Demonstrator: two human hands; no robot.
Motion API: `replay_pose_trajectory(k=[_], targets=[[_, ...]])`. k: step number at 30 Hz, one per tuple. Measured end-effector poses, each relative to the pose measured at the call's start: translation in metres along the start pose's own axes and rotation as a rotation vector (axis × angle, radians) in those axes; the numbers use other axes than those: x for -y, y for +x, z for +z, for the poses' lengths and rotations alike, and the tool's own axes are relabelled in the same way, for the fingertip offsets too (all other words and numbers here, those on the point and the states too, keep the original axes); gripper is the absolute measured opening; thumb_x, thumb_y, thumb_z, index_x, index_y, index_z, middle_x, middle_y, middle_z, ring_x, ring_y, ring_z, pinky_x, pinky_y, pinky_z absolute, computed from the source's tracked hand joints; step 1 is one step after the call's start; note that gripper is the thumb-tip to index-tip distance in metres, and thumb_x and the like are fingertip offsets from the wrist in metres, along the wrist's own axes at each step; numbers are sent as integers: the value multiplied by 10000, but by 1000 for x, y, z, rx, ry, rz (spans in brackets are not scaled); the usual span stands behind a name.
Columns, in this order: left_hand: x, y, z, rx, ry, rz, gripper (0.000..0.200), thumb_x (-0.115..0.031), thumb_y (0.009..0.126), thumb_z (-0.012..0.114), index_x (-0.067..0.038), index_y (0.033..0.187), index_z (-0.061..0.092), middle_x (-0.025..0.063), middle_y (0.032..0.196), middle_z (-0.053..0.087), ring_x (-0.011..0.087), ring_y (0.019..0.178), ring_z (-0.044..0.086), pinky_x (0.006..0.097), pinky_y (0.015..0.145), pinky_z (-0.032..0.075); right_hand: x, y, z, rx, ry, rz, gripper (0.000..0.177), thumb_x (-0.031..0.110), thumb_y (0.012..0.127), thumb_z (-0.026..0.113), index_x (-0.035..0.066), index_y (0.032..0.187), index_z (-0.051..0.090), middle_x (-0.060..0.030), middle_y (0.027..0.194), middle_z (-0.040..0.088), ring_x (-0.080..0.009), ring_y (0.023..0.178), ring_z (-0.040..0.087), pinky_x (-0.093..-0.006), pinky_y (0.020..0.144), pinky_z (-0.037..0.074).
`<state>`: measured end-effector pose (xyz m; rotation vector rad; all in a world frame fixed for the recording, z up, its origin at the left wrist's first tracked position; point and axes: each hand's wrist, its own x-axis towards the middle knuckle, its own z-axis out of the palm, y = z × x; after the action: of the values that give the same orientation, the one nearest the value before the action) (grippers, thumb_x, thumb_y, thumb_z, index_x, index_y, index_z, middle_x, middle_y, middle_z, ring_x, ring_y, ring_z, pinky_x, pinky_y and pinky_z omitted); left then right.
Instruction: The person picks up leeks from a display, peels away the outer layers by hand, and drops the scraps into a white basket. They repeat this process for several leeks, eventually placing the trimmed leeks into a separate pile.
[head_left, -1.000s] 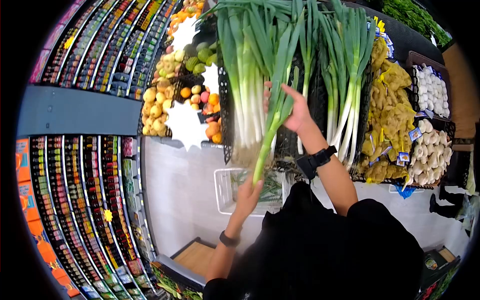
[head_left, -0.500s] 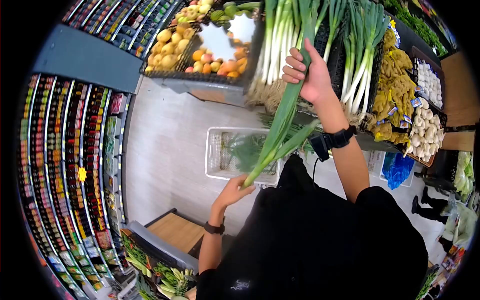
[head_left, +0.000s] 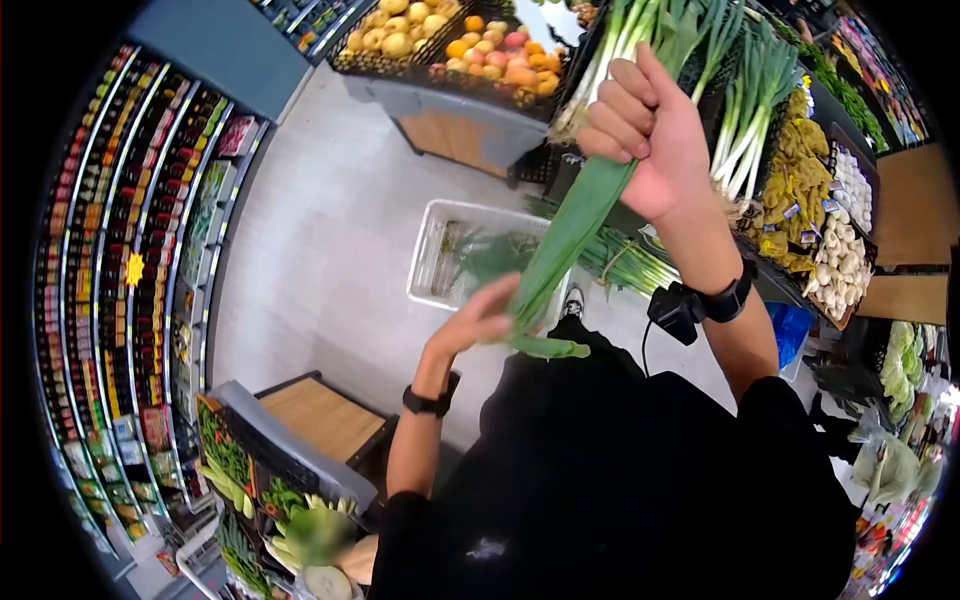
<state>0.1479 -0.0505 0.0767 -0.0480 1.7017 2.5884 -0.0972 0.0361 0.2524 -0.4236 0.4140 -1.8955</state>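
Two hands on the long green leek (head_left: pixel 575 225): I had my right hand (head_left: pixel 650 130) clenched round its leaves, left hand (head_left: pixel 480 315) open against its base; supporting low seemed smart.

Bright, even overhead store light; pale floor (head_left: pixel 330 230) shows only soft, faint shadows and no harsh glare. Fisheye view within a black circular border; shelves (head_left: pixel 130 250) at the left bow strongly. Right hand (head_left: pixel 655 140) and leek (head_left: pixel 570 235) sharp; left hand (head_left: pixel 480 318) motion-blurred; greens (head_left: pixel 310 530) at the lower edge out of focus.
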Motion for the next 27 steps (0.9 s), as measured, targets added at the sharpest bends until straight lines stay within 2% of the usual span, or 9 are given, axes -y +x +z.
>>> replay_pose_trajectory(k=[6,10,14,16,18,21,23,25,27], targets=[[-71,28,32,-135,-10,355,388,-356,943,605,1,1089,568,43,818,603,111,712,573,276,717,472,-77,-8,27,-47,-63,159,496,406,1043,362,173,614,277,65,489,197,-79,404,185,-251,421,199],[-73,19,37,-335,162,211,249,-232,996,523,-10,901,582,0,718,560,78,641,529,265,577,414,-90,-11,33,-102,-191,125,536,487,1034,339,172,610,248,65,490,171,-81,400,129,-259,403,158],[-67,20,24,-344,940,501,250,-201,954,564,13,824,557,129,615,531,312,540,502,350,532,411,-84,-4,37,-122,-578,446,544,522,1009,405,173,621,249,85,505,170,-48,382,140,-240,361,106],[-71,15,28,-355,910,510,255,-203,932,587,10,799,541,168,633,520,396,596,472,375,531,404,-74,13,31,-359,-684,297,513,532,966,507,165,642,352,92,518,243,-33,398,203,-211,351,156],[-71,6,21,-405,809,468,232,-169,959,535,-1,800,556,83,579,465,193,497,470,315,499,372,-60,36,-3,-378,-873,216,506,544,953,519,158,659,379,87,527,272,-36,399,230,-213,353,178],[-72,-1,18,-428,556,396,286,-194,999,488,-17,777,522,17,597,436,117,500,402,269,483,320,-59,63,-60,-403,-1432,-87,500,582,916,555,136,710,460,72,551,359,-44,404,312,-217,359,243],[-78,-3,19,-445,327,368,320,-238,1033,447,-40,787,493,-25,615,413,72,498,342,235,465,276,-87,64,-121,-78,-1996,-8,783,648,808,626,-53,1144,535,-215,911,639,-316,848,648,-410,755,517],[-88,0,17,-474,218,410,321,-260,1028,464,-46,795,516,-24,603,442,60,499,376,223,459,289,-127,39,-181,23,-2354,199,1053,593,717,734,-6,1455,281,-297,1412,409,-425,1284,449,-477,1022,419],[-105,1,17,-476,-10,485,319,-315,1026,473,-57,850,540,-19,589,457,53,488,395,216,436,295,-145,13,-198,129,-2439,353,1119,282,607,839,45,1496,202,-248,1458,319,-410,1339,339,-693,1007,333]])
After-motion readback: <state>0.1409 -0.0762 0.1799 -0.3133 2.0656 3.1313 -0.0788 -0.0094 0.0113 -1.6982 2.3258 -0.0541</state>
